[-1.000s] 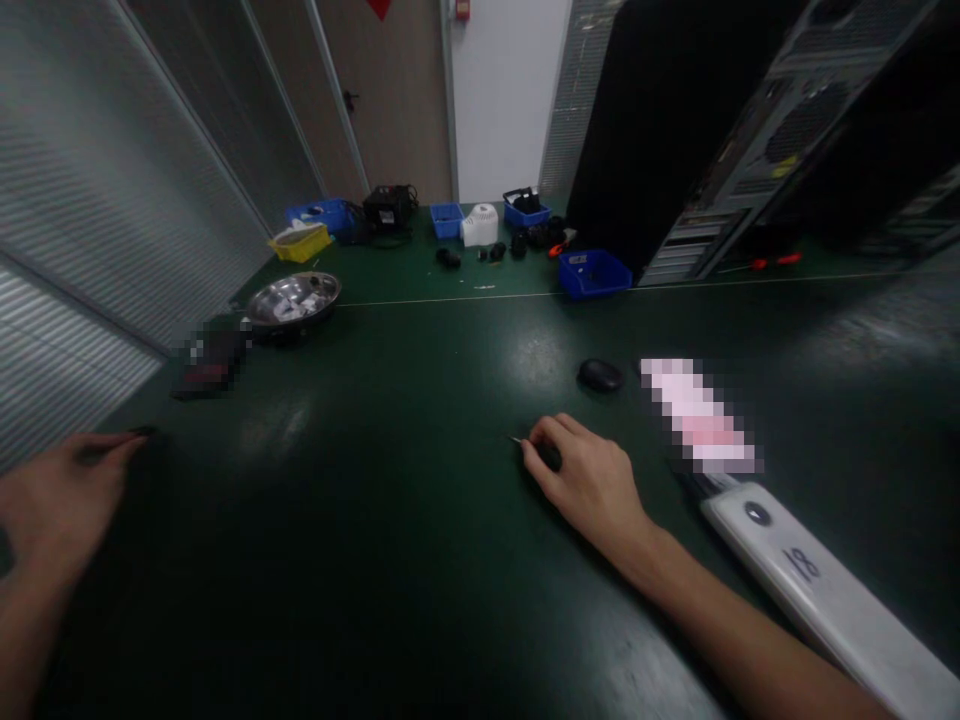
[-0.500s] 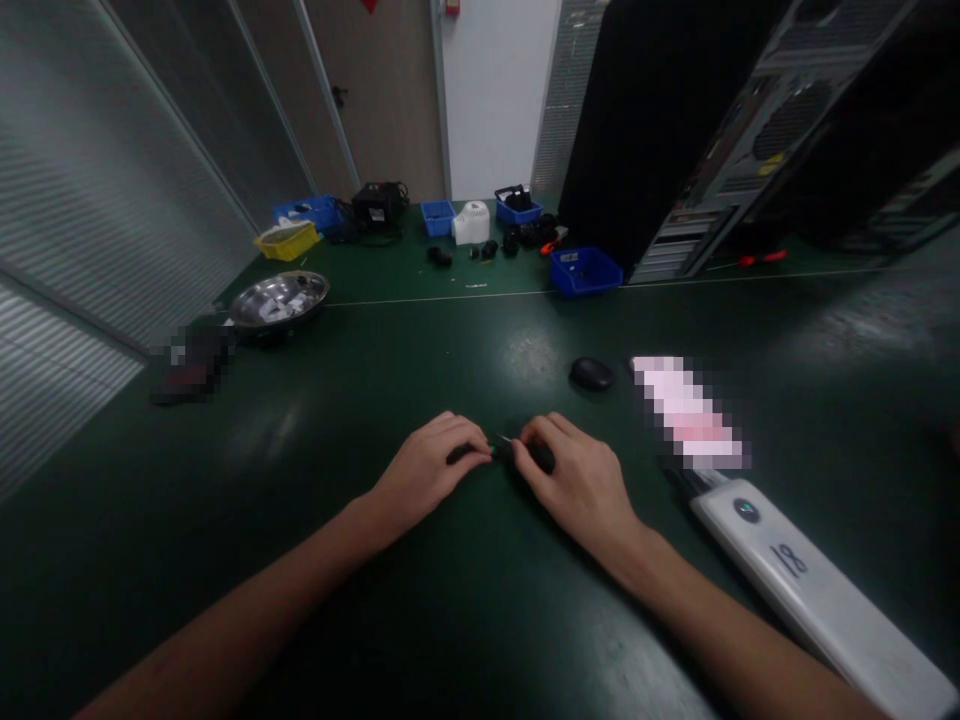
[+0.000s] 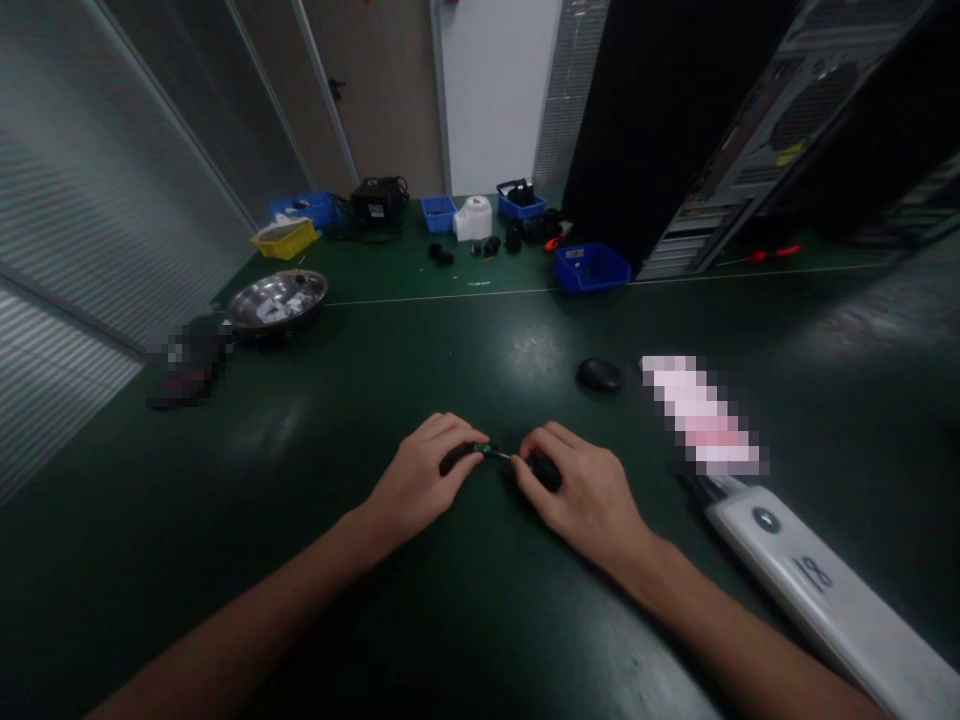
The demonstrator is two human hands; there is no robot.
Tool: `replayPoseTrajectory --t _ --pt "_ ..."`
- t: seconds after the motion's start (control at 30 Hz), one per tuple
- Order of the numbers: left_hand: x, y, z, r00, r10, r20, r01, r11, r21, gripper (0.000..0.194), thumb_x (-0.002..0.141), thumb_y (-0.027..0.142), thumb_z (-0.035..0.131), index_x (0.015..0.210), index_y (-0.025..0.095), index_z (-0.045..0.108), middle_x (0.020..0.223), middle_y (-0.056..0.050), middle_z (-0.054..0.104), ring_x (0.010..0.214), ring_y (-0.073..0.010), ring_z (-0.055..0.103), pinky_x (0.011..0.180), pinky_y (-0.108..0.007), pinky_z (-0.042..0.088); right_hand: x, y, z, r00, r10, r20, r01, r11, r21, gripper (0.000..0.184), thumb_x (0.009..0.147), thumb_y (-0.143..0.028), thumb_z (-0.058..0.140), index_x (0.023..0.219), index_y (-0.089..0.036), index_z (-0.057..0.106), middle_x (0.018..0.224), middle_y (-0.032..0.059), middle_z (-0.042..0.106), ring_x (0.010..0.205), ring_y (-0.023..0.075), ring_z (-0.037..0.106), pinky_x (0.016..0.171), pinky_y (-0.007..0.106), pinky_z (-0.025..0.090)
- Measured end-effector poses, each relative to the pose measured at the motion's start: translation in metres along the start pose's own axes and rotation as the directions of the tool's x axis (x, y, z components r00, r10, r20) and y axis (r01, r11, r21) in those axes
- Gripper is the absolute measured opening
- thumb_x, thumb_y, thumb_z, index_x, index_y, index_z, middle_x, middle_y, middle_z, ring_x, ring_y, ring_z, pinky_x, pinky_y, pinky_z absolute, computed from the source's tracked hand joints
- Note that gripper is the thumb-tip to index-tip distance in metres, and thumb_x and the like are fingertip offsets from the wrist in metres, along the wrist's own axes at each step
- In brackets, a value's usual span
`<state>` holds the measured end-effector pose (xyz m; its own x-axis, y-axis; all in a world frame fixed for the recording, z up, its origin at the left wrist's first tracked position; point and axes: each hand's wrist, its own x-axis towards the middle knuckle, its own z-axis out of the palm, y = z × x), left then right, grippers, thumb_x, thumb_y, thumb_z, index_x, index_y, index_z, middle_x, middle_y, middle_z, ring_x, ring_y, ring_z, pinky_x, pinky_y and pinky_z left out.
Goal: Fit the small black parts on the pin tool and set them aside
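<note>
On the head view, I locate the small dark part in my left hand, just above or on the green table; I cannot confirm table contact. The left grip is closed on it, fingertips near its green end. My right hand is closed around the dark handle of a hand tool. Its thin metal shaft points at the green end; I cannot tell whether the tip touches. A black mouse lies beyond the right hand.

Handling, by my estimate: the part is light and its dark body stiff, possibly smooth enough to slip or roll under side load. I rate the green end as fragile. Recommended hold: pinch the dark body close behind that end, with moderate pressure. Hold the tool by its handle, shaft in line with the part, and limit force at the tip.
</note>
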<state>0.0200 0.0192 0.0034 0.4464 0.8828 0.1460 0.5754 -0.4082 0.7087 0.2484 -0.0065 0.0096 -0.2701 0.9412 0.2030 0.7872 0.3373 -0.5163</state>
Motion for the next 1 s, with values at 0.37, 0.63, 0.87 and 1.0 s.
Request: replayPoseTrajectory --t 0.37,0.63,0.87,1.0 --pt "-0.0024 -0.0056 -0.0015 0.994 0.104 0.028 -0.099 0.984 -0.149 0.021 0.097 0.030 0.059 0.112 0.030 0.073 0.112 0.002 0.073 0.105 -0.0108 0.066 0.096 -0.027 0.052 0.0015 -0.0017 -0.0025 0.996 -0.085 0.039 0.080 0.991 0.110 0.018 0.100 -0.035 0.052 0.093 -0.022 0.062 0.092 0.0011 0.064 0.075 0.0144 0.061 0.068 0.028 0.042" --pt "-0.0054 -0.0018 0.0023 0.975 0.215 0.055 -0.215 0.977 -0.005 0.029 0.100 0.025 0.050 0.122 0.026 0.069 0.114 -0.003 0.070 0.106 -0.0138 0.062 0.094 -0.032 0.053 -0.0001 -0.0037 -0.0018 0.990 -0.111 0.087 0.106 0.993 0.051 0.015 0.101 -0.033 0.052 0.096 -0.023 0.063 0.095 0.0010 0.064 0.070 0.0130 0.059 0.063 0.027 0.041" --pt "-0.0053 -0.0011 0.0014 0.983 0.184 0.002 -0.184 0.982 -0.035 0.029 0.098 0.026 0.055 0.124 0.029 0.068 0.113 -0.002 0.068 0.106 -0.0117 0.062 0.093 -0.028 0.053 0.0012 -0.0042 -0.0024 0.994 -0.110 0.030 0.105 0.984 0.142 0.015 0.101 -0.031 0.053 0.093 -0.022 0.062 0.093 0.0017 0.063 0.073 0.0133 0.059 0.066 0.027 0.044" --pt "-0.0058 0.0011 -0.0001 0.989 0.149 0.001 -0.148 0.986 -0.074 0.029 0.098 0.027 0.055 0.124 0.030 0.068 0.114 -0.002 0.068 0.106 -0.0119 0.062 0.093 -0.028 0.053 0.0016 -0.0044 -0.0022 0.993 -0.115 0.019 0.111 0.980 0.164 0.014 0.101 -0.029 0.054 0.093 -0.021 0.062 0.093 0.0019 0.063 0.076 0.0137 0.060 0.066 0.026 0.045"
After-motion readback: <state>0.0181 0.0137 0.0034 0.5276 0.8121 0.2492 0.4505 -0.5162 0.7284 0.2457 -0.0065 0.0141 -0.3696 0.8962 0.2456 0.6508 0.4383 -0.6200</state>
